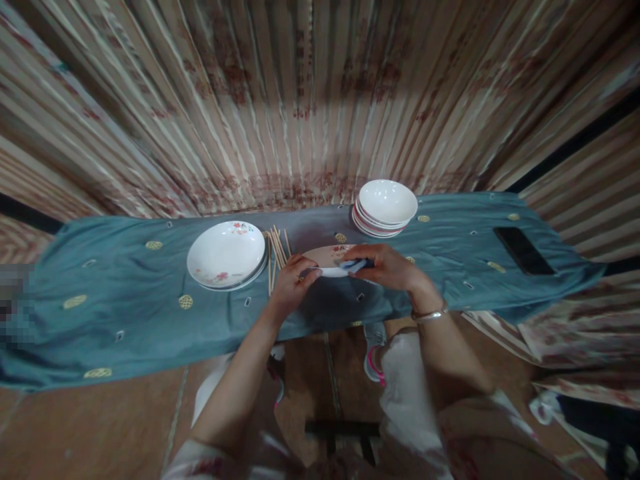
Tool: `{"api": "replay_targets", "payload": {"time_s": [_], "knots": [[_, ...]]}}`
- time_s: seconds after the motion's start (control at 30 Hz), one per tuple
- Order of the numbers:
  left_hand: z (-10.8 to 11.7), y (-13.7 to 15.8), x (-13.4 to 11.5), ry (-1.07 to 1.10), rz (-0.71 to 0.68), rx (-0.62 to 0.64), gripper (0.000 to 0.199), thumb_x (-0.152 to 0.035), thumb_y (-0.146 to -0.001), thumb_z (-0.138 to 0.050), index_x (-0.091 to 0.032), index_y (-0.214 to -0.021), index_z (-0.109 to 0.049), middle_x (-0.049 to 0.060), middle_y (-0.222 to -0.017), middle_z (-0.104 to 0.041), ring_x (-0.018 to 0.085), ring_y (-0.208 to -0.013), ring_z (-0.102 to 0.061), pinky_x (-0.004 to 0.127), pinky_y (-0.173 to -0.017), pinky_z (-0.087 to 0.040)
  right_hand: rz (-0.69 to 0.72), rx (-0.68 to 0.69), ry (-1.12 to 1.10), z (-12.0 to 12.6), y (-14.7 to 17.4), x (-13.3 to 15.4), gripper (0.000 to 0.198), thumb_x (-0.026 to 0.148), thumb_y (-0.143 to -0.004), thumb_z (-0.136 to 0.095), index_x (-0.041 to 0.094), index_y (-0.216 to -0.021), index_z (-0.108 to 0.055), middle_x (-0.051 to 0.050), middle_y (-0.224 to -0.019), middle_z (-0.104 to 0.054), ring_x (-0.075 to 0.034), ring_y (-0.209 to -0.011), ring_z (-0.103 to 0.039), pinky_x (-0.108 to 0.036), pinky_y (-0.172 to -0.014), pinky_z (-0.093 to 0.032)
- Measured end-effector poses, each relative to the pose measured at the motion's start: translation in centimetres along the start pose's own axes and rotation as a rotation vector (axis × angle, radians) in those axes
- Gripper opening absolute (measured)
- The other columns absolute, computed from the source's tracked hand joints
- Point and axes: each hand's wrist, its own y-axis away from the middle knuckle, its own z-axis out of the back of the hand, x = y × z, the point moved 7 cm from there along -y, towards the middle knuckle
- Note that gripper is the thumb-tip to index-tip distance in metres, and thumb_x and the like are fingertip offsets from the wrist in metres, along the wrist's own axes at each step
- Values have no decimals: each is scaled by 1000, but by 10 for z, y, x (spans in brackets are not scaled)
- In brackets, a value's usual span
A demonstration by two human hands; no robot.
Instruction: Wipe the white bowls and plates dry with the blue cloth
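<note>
Near the front edge of the cloth-covered table, my left hand (pixel 295 283) grips the left rim of a white plate (pixel 325 257) with red flowers, its thumb on the near edge. The plate is tilted and partly hidden by my fingers. My right hand (pixel 383 265) is closed on a bluish cloth (pixel 357 265), pressed against the plate's right side. Just left of my left hand lie several wooden chopsticks (pixel 277 247). Further left is a stack of white flowered plates (pixel 227 253). Behind my right hand stands a stack of white bowls (pixel 385 203) with red bands.
A teal tablecloth (pixel 135 287) with yellow patterns covers the narrow table. A black phone (pixel 523 251) lies toward the right end. Pleated curtains (pixel 280 100) hang right behind the table. My legs and shoes (pixel 374 360) are below the front edge.
</note>
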Motion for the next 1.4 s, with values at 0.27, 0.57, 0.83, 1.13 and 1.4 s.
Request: {"api": "replay_targets", "payload": {"time_s": [0.27, 0.57, 0.83, 1.13, 1.4], "knots": [[2, 1, 7, 275, 208, -205, 18, -36, -76, -78, -22, -69, -70, 0, -69, -59, 17, -73, -55, 28, -73, -44, 125, -560, -96, 40, 8, 23, 37, 49, -92, -62, 21, -114, -75, -9, -121, -74, -25, -120, -65, -39, -108, -47], [8, 1, 18, 646, 306, -402, 39, -53, -67, -83, -19, -73, -66, -3, -67, -62, 11, -62, -52, 24, -62, -43, 269, -504, 31, -1, 4, 65, 54, 44, -107, -24, 23, -118, -72, -10, -130, -69, -24, -128, -61, -43, -113, -45], [9, 6, 23, 663, 314, -371, 32, -49, -76, -76, -21, -74, -60, -4, -65, -59, 11, -60, -54, 26, -63, -47, 291, -551, 206, -33, -18, 69, 48, 20, -102, -35, 23, -147, -48, -12, -152, -52, -21, -146, -44, -46, -123, -36], [10, 5, 26, 706, 303, -393, 28, -46, -75, -76, -21, -80, -63, -1, -74, -66, 15, -74, -63, 27, -69, -49, 123, -661, 453, -29, -35, 50, 48, 18, -100, -41, 17, -147, -49, -17, -164, -35, -26, -153, -32, -46, -119, -40], [5, 9, 30, 731, 316, -396, 28, -45, -75, -78, -21, -88, -69, -1, -83, -70, 15, -80, -65, 28, -77, -51, 95, -398, 618, -66, -48, 57, 50, 20, -104, -34, 15, -152, -47, -20, -164, -35, -34, -144, -45, -53, -110, -40]]}}
